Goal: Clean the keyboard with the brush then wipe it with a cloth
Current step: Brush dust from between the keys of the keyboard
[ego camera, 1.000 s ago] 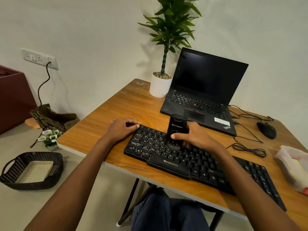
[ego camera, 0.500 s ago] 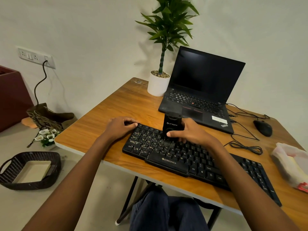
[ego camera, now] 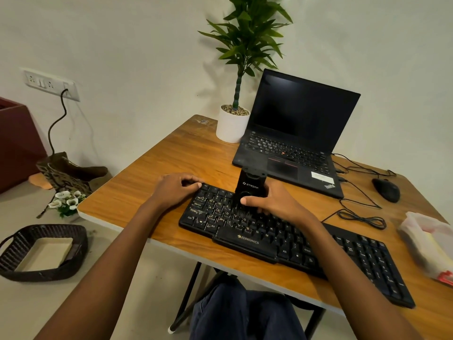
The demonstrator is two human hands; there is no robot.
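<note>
You are on the brushing step: your right hand (ego camera: 277,204) is clamped on the upright black block-shaped brush (ego camera: 248,190), bristles on the long black plastic keyboard (ego camera: 306,244)'s left letter rows; your left hand (ego camera: 175,190), fingers curled, pins its far-left corner. Next, sweep rightward along uncleaned rows.

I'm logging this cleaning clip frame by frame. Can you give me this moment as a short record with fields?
surface: wooden table
keyboard: black, lying flat near the front edge
brush: black, upright, bristles down on the keys
right hand: gripping the brush
left hand: resting on the keyboard's far left corner
stage: brushing; no wiping yet
</note>
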